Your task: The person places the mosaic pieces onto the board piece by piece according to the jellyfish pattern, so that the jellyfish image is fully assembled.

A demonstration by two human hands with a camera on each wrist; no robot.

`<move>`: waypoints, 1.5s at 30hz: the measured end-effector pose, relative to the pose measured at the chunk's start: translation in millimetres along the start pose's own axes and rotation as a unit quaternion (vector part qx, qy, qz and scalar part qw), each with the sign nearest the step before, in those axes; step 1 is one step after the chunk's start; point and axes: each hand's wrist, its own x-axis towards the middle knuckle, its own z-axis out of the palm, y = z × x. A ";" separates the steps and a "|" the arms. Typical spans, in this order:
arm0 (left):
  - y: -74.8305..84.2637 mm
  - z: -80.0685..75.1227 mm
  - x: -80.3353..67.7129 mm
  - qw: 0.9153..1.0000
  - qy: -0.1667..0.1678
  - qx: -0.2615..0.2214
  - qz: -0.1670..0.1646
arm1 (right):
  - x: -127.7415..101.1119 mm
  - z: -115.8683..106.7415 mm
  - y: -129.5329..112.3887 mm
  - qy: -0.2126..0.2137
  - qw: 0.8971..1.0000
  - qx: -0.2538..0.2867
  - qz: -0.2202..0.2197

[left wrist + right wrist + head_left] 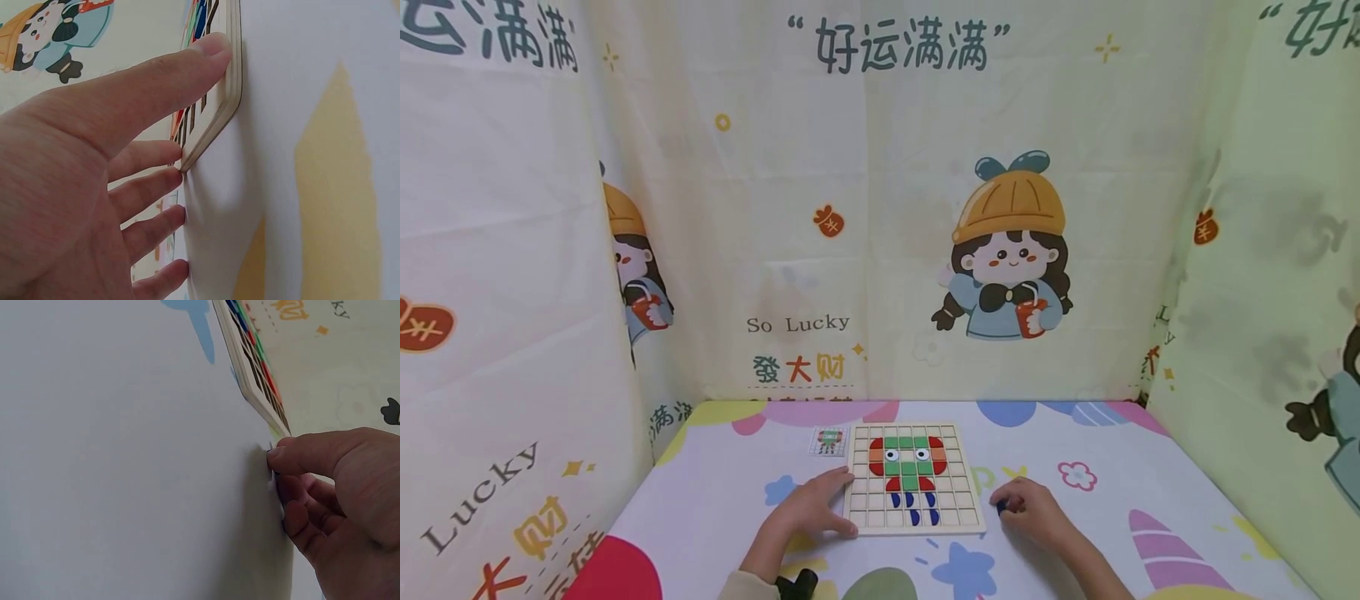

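Note:
A square wooden grid board lies on the table, filled partly with green, red, orange and dark blue pieces forming a figure with two round eye tiles. My left hand rests at the board's left side. In the left wrist view its straight thumb presses on the board's rim near a corner, the other fingers spread beside the edge. Right of the board, my right hand pinches a small dark blue piece just above the tabletop. In the right wrist view that piece is mostly hidden by the fingers.
A small picture card with a matching figure lies at the board's upper left. The patterned tablecloth spreads around the board. Printed curtains stand behind and at both sides of the table.

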 end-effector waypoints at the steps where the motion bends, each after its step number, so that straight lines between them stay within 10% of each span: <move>1: 0.0 0.0 0.0 1.000 0.000 0.001 0.001 | 1.0 1.4 -0.3 0.004 1.000 -0.002 -0.007; 7: 0.1 0.3 0.3 1.000 -0.001 0.001 0.009 | 4.9 6.3 -2.8 0.024 0.999 0.009 -0.046; 28: 3.9 0.7 -3.0 1.000 -0.002 -0.007 -0.012 | 8.4 5.8 -6.6 0.037 0.999 -0.021 0.029; 45: 4.3 -1.6 -4.4 1.000 0.005 0.001 0.009 | 16.7 20.9 -27.0 0.017 0.999 0.000 -0.036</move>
